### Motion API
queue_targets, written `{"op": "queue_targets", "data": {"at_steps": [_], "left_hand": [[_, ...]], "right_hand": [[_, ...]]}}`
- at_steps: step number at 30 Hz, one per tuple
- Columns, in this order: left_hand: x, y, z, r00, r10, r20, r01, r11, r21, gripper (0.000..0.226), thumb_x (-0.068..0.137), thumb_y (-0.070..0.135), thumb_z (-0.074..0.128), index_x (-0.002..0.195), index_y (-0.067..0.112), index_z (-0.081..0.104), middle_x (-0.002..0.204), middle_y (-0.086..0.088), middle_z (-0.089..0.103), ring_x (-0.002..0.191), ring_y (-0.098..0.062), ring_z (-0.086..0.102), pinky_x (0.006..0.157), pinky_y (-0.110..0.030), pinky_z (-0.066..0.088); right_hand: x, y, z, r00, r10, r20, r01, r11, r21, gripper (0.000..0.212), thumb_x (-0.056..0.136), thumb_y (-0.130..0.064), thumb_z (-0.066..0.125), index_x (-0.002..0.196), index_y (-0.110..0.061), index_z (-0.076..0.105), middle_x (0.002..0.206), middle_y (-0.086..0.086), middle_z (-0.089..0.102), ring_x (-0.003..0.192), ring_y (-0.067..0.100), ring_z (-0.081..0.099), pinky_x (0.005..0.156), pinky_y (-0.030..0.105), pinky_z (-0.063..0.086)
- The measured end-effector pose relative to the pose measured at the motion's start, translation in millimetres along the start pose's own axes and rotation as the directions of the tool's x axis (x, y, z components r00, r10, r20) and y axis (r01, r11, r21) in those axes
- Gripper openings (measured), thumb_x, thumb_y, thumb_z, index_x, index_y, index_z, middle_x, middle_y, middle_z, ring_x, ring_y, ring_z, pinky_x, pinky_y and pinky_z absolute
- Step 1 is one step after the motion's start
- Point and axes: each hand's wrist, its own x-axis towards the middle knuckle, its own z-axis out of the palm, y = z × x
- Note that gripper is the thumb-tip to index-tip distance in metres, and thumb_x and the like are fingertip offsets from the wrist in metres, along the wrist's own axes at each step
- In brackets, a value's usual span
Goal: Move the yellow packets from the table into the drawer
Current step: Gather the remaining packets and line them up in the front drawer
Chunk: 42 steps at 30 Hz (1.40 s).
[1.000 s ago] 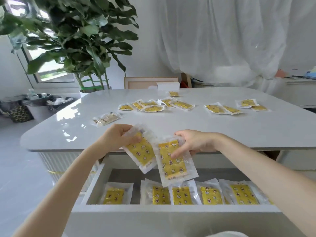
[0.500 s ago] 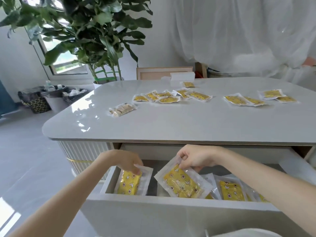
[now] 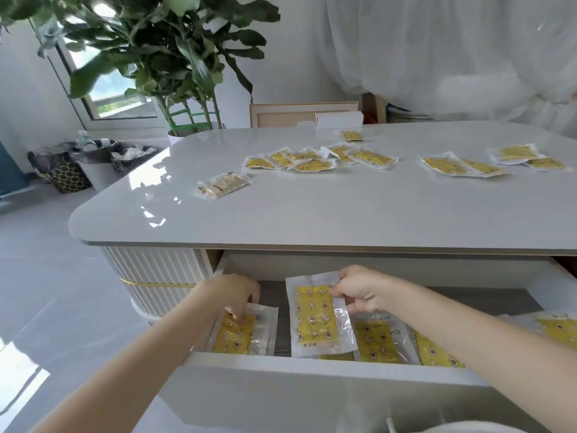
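Observation:
The white drawer (image 3: pixel 312 379) stands pulled out under the table top (image 3: pixel 343 220). My left hand (image 3: pixel 232 296) reaches into its left end and presses its fingertips on a yellow packet (image 3: pixel 240 334) lying there. My right hand (image 3: pixel 359 290) pinches the upper right edge of another yellow packet (image 3: pixel 317 321), held flat over the packets in the drawer's middle. More yellow packets (image 3: pixel 379 340) lie in a row along the drawer floor to the right. Several yellow packets (image 3: pixel 315 159) lie on the far part of the table, with a further group (image 3: pixel 496 160) at the far right.
A pale beige packet (image 3: pixel 223 185) lies on the table's left side. A white box (image 3: pixel 338 120) sits at the far edge. A large potted plant (image 3: pixel 162 57) and bins (image 3: pixel 90 164) stand on the floor at left. White curtains hang behind.
Both hands have gone down from above the drawer into it. The left packet now lies flat in the drawer's left end, and the right packet has turned upright over the middle packets.

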Motion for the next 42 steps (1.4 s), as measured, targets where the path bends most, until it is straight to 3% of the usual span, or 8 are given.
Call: {"op": "queue_targets", "data": {"at_steps": [6,8,11,15,20,27,31,42], "left_hand": [[7,1,6,0.995,0.1,0.013,-0.098,0.986,-0.133,0.074,0.077,0.017,0.073,0.141,0.027,0.037,0.141,0.004,0.045,0.125,-0.02,0.046,0.1,-0.036,0.047],[5,5,4,0.989,0.146,0.023,-0.14,0.973,-0.184,0.078,0.076,0.022,0.076,0.142,0.027,0.035,0.141,0.005,0.046,0.127,-0.018,0.046,0.102,-0.036,0.046],[5,8,2,0.984,0.167,0.057,-0.154,0.971,-0.181,0.081,0.075,0.026,0.077,0.144,0.027,0.033,0.143,0.004,0.043,0.13,-0.019,0.043,0.104,-0.036,0.043],[8,7,3,0.982,0.154,0.109,-0.141,0.983,-0.122,0.086,0.068,0.029,0.083,0.141,0.031,0.037,0.144,0.004,0.039,0.129,-0.022,0.042,0.103,-0.038,0.045],[7,8,4,0.988,0.142,0.068,-0.13,0.979,-0.157,0.081,0.071,0.028,0.081,0.14,0.029,0.04,0.141,0.004,0.044,0.127,-0.022,0.045,0.101,-0.038,0.046],[-26,16,-15,0.982,0.152,-0.111,-0.174,0.959,-0.224,0.048,0.093,0.033,0.055,0.139,0.025,0.044,0.137,0.005,0.052,0.121,-0.016,0.051,0.103,-0.027,0.04],[-61,23,-43,0.964,0.15,-0.218,-0.191,0.965,-0.18,0.037,0.097,0.034,0.046,0.133,0.025,0.051,0.131,0.007,0.057,0.118,-0.013,0.052,0.104,-0.027,0.039],[-56,-7,-104,0.757,-0.142,-0.637,-0.114,0.932,-0.344,0.03,0.094,0.036,0.052,0.122,0.028,0.057,0.109,0.009,0.063,0.103,-0.012,0.056,0.094,-0.027,0.044]], "right_hand": [[3,11,3,0.998,0.045,0.046,-0.036,0.984,-0.177,0.039,0.089,0.009,0.054,0.128,0.003,0.047,0.112,0.018,0.062,0.096,0.026,0.066,0.076,0.038,0.06],[-3,9,5,1.0,-0.007,0.021,0.014,0.934,-0.357,0.026,0.089,0.003,0.057,0.113,-0.005,0.052,0.097,0.009,0.061,0.082,0.018,0.066,0.062,0.023,0.059],[-12,7,1,0.99,-0.142,-0.021,0.086,0.704,-0.705,0.02,0.087,-0.009,0.066,0.104,-0.015,0.058,0.082,-0.001,0.058,0.067,0.012,0.059,0.044,0.016,0.044],[-17,13,5,0.961,-0.275,-0.017,0.1,0.405,-0.909,0.024,0.082,-0.01,0.069,0.105,-0.015,0.066,0.097,0.004,0.065,0.081,0.019,0.06,0.059,0.024,0.044],[-23,11,12,0.915,-0.403,0.002,0.105,0.234,-0.967,0.036,0.083,-0.002,0.064,0.117,-0.012,0.063,0.117,0.008,0.06,0.103,0.026,0.06,0.083,0.035,0.053],[-64,-25,16,0.91,-0.341,0.237,0.356,0.349,-0.867,0.032,0.09,-0.022,0.059,0.121,-0.019,0.063,0.121,0.001,0.062,0.105,0.018,0.06,0.077,0.025,0.048],[-94,-55,9,0.885,-0.374,0.277,0.422,0.393,-0.817,0.025,0.091,-0.03,0.059,0.112,-0.02,0.067,0.095,-0.006,0.069,0.086,0.011,0.065,0.073,0.021,0.05],[-57,-87,-48,0.782,-0.612,-0.121,0.343,0.584,-0.736,0.021,0.089,-0.021,0.056,0.108,-0.02,0.065,0.103,-0.004,0.061,0.091,0.014,0.058,0.071,0.023,0.044]]}}
